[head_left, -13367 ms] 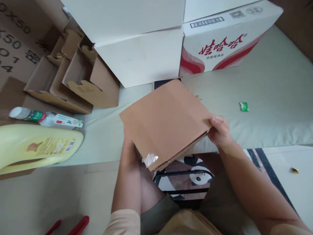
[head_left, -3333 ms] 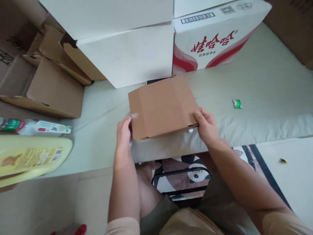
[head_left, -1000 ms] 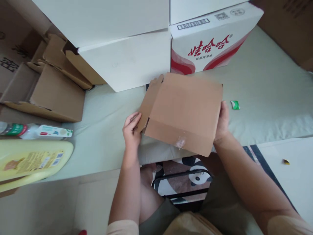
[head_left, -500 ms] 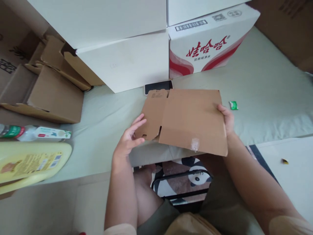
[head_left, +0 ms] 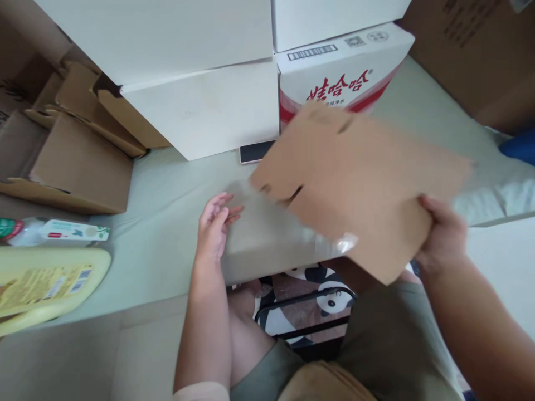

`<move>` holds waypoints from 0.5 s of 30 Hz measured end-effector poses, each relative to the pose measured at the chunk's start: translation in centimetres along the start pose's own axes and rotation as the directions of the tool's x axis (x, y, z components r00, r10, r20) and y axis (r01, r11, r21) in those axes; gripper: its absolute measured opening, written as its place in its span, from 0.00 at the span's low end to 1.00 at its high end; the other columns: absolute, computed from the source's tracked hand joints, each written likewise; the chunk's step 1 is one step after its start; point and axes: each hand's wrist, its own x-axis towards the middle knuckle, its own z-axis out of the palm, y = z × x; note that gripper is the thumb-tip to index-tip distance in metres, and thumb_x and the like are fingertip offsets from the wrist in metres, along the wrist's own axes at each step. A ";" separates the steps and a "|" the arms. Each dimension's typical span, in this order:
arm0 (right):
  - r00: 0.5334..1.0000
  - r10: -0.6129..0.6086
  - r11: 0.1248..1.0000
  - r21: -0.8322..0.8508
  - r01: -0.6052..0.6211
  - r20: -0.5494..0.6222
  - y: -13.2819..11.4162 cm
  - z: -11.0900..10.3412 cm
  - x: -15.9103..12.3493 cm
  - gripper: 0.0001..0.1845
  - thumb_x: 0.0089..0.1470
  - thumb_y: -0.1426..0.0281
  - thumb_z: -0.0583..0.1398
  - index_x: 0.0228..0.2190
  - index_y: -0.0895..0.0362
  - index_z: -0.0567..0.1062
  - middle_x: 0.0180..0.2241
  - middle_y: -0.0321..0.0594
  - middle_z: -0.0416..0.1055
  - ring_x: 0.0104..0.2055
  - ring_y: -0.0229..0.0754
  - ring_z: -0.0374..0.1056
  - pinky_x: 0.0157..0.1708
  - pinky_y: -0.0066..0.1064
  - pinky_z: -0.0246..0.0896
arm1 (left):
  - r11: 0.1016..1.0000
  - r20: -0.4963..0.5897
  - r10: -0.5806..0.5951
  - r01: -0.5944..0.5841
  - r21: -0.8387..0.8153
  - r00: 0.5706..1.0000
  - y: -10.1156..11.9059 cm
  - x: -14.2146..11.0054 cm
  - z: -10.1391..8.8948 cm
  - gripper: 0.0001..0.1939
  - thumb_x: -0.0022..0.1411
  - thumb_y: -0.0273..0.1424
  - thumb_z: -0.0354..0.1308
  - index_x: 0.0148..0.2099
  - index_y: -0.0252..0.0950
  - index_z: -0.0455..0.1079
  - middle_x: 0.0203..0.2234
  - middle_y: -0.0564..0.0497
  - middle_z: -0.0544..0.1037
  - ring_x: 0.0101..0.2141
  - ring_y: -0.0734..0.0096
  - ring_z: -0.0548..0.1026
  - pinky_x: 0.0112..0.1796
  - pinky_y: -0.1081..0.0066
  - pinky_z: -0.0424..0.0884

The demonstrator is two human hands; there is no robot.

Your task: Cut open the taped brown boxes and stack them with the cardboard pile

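My right hand point(head_left: 443, 236) grips the near right corner of a flattened brown cardboard box point(head_left: 359, 178), which is lifted off the pale green mattress point(head_left: 167, 223) and blurred by motion. A strip of clear tape hangs at its near edge. My left hand point(head_left: 214, 225) is open, fingers spread, hovering just above the mattress to the left of the cardboard and not touching it.
White cartons point(head_left: 200, 106) and a red-printed white carton point(head_left: 334, 83) are stacked behind. A phone point(head_left: 256, 151) lies at their foot. Folded brown boxes point(head_left: 71, 150) sit at left, with a bottle point(head_left: 54, 231) and a yellow jug point(head_left: 45, 284). A panda-print stool point(head_left: 309, 301) stands between my knees.
The left hand has let go of the cardboard's flap. The right hand has swung the flattened box up and to the right, off the mattress. The view shifted right.
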 end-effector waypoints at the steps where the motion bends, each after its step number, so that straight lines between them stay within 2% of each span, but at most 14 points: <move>1: 0.988 -0.075 0.997 0.024 0.079 -0.134 -0.4 -1.6 0.5 0.10 0.36 0.63 0.68 0.25 0.49 0.76 0.36 0.40 0.82 0.36 0.50 0.79 0.21 0.38 0.73 | 1.000 0.008 -0.015 0.015 -0.010 1.000 0.0 -0.1 0.2 0.25 0.53 0.44 0.74 0.52 0.45 0.77 0.54 0.47 0.81 0.39 0.67 0.84 0.38 0.70 0.80; 3: 0.908 -0.187 0.980 -0.014 0.196 -0.374 -1.0 -4.7 1.5 0.10 0.33 0.68 0.67 0.22 0.46 0.72 0.36 0.37 0.81 0.32 0.45 0.76 0.12 0.30 0.51 | 0.999 0.010 -0.032 0.032 -0.021 0.999 0.1 -0.2 0.5 0.24 0.52 0.43 0.75 0.50 0.43 0.78 0.51 0.46 0.81 0.37 0.68 0.84 0.38 0.70 0.80; 4: 0.877 -0.219 0.975 -0.064 0.212 -0.427 -1.3 -6.1 2.1 0.12 0.32 0.71 0.68 0.23 0.45 0.73 0.36 0.35 0.81 0.30 0.42 0.75 0.11 0.28 0.41 | 0.999 0.011 -0.040 0.040 -0.025 0.999 0.1 -0.3 0.6 0.24 0.52 0.43 0.75 0.50 0.43 0.78 0.50 0.47 0.82 0.37 0.69 0.84 0.38 0.70 0.80; 5: 0.853 -0.251 0.968 -0.120 0.221 -0.457 -1.6 -7.3 2.8 0.14 0.32 0.72 0.68 0.24 0.43 0.74 0.37 0.34 0.81 0.28 0.40 0.73 0.12 0.29 0.36 | 0.998 0.013 -0.050 0.050 -0.029 0.999 0.2 -0.3 0.8 0.24 0.51 0.43 0.75 0.49 0.42 0.78 0.49 0.47 0.82 0.36 0.69 0.84 0.38 0.70 0.80; 8: 0.779 -0.329 0.941 -0.254 0.222 -0.535 -2.9 -9.1 5.5 0.15 0.37 0.71 0.71 0.26 0.43 0.74 0.43 0.34 0.83 0.30 0.40 0.75 0.14 0.31 0.36 | 0.996 0.013 -0.078 0.079 -0.043 0.997 0.3 -0.3 1.1 0.26 0.48 0.43 0.76 0.48 0.41 0.78 0.47 0.48 0.82 0.35 0.70 0.84 0.38 0.70 0.80; 10: 0.750 -0.366 0.922 -0.323 0.213 -0.551 -4.5 -8.3 8.1 0.14 0.43 0.70 0.72 0.26 0.46 0.72 0.46 0.35 0.83 0.31 0.38 0.76 0.14 0.31 0.40 | 0.995 0.013 -0.089 0.090 -0.047 0.996 0.2 -0.3 1.3 0.26 0.47 0.43 0.77 0.47 0.41 0.78 0.46 0.48 0.82 0.35 0.70 0.84 0.37 0.71 0.80; 12: 0.771 -0.394 0.901 -0.377 0.216 -0.500 -6.4 -6.2 11.1 0.13 0.51 0.74 0.69 0.26 0.49 0.70 0.43 0.39 0.83 0.28 0.34 0.75 0.16 0.30 0.48 | 0.995 0.016 -0.089 0.089 -0.046 0.996 0.1 -0.2 1.4 0.25 0.47 0.43 0.76 0.47 0.41 0.78 0.45 0.48 0.82 0.35 0.70 0.84 0.37 0.71 0.80; 13: 0.807 -0.376 0.903 -0.377 0.207 -0.455 -7.5 -4.9 12.5 0.15 0.54 0.78 0.66 0.24 0.52 0.67 0.39 0.42 0.82 0.27 0.31 0.74 0.18 0.30 0.54 | 0.995 0.020 -0.086 0.087 -0.045 0.996 0.1 -0.1 1.5 0.25 0.47 0.43 0.76 0.46 0.40 0.78 0.44 0.48 0.82 0.34 0.70 0.84 0.37 0.71 0.80; 15: 0.927 -0.275 0.930 -0.316 0.189 -0.256 -9.2 -2.3 14.5 0.16 0.58 0.84 0.61 0.25 0.53 0.67 0.34 0.44 0.79 0.29 0.31 0.77 0.30 0.32 0.70 | 0.996 0.028 -0.078 0.080 -0.045 0.997 0.0 0.0 1.3 0.24 0.48 0.42 0.76 0.45 0.40 0.78 0.43 0.48 0.82 0.34 0.70 0.84 0.37 0.71 0.80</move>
